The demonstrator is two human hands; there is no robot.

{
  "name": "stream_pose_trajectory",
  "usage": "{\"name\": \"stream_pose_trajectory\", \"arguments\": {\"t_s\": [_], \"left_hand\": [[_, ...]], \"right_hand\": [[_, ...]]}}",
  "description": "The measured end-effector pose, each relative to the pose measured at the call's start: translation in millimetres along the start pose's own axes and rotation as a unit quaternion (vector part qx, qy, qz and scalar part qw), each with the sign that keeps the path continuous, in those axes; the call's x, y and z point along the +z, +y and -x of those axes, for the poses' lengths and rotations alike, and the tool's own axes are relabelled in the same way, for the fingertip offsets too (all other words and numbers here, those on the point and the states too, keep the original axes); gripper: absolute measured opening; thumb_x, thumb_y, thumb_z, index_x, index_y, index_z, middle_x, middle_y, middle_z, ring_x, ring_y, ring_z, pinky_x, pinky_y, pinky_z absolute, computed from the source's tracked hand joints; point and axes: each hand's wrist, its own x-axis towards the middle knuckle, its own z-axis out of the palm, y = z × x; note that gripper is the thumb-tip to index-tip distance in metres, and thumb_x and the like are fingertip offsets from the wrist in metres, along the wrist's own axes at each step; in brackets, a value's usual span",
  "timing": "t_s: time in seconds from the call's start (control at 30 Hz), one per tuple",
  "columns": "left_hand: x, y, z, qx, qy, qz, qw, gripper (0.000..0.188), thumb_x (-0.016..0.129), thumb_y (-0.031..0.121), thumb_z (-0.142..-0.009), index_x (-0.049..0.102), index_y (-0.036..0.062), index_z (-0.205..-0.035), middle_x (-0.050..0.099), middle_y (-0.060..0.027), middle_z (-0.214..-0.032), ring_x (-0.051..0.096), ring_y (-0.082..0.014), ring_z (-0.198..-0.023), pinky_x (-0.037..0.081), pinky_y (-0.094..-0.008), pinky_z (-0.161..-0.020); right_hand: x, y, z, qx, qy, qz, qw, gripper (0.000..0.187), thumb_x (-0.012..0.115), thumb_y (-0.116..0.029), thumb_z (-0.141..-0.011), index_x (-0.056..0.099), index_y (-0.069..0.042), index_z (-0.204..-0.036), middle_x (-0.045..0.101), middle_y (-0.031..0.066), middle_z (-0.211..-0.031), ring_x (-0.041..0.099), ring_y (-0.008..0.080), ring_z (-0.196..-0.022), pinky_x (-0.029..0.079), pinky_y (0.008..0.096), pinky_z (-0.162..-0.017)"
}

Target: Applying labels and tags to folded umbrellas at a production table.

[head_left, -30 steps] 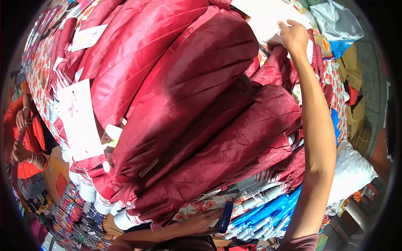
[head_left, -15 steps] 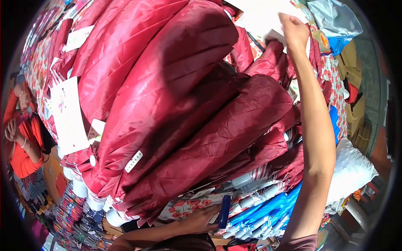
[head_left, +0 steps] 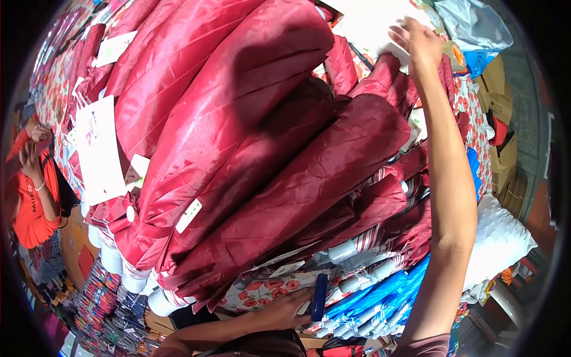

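A pile of folded dark red umbrellas (head_left: 297,172) with white end caps fills the middle. At the top right, my right hand (head_left: 423,50) has its fingers spread over white paper (head_left: 372,24). Low in the middle, my left hand (head_left: 288,310) is curled against a dark blue oblong object (head_left: 319,297), which it seems to hold; its exact kind does not show. A white card (head_left: 100,152) lies over the umbrellas on the left, and a small white tag (head_left: 189,215) hangs on one of them.
Blue folded umbrellas (head_left: 380,303) lie at the lower right, by a white padded bag (head_left: 496,241). A tape roll (head_left: 455,56) and a clear plastic bag (head_left: 473,24) sit at the upper right. Another person in orange (head_left: 35,196) is at the left. Cardboard (head_left: 496,89) stands at right.
My right hand has gone from a pinch at the white paper to spread fingers, shifting slightly. My left hand barely moves. The person at the left has raised their hands a little.
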Motion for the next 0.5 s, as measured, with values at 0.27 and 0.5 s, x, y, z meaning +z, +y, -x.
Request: {"name": "stream_pose_trajectory", "arguments": {"t_s": [0.27, 0.5], "left_hand": [[9, 3, 16, 0.051, 0.03, -0.006, 0.998, 0.07, 0.072, 0.024, -0.088, 0.043, 0.0023, -0.148, 0.055, -0.0202, -0.145, 0.063, -0.0403, -0.118, 0.053, -0.0455, -0.094], [18, -4, 43, 0.066, -0.002, -0.016, 0.998, 0.067, 0.073, 0.023, -0.087, 0.046, 0.0039, -0.146, 0.052, -0.0164, -0.148, 0.057, -0.0371, -0.129, 0.052, -0.0414, -0.096]], "right_hand": [[-71, -52, 83, 0.093, -0.156, -0.226, 0.957, 0.028, 0.062, -0.015, -0.1, 0.064, 0.008, -0.116, 0.064, 0.0223, -0.118, 0.069, 0.031, -0.098, 0.061, 0.0381, -0.092], [-149, -70, 240, 0.125, -0.174, -0.297, 0.931, 0.041, 0.056, -0.023, -0.104, 0.057, 0.01, -0.129, 0.065, 0.0201, -0.126, 0.068, 0.0231, -0.099, 0.058, 0.0335, -0.089]]}}
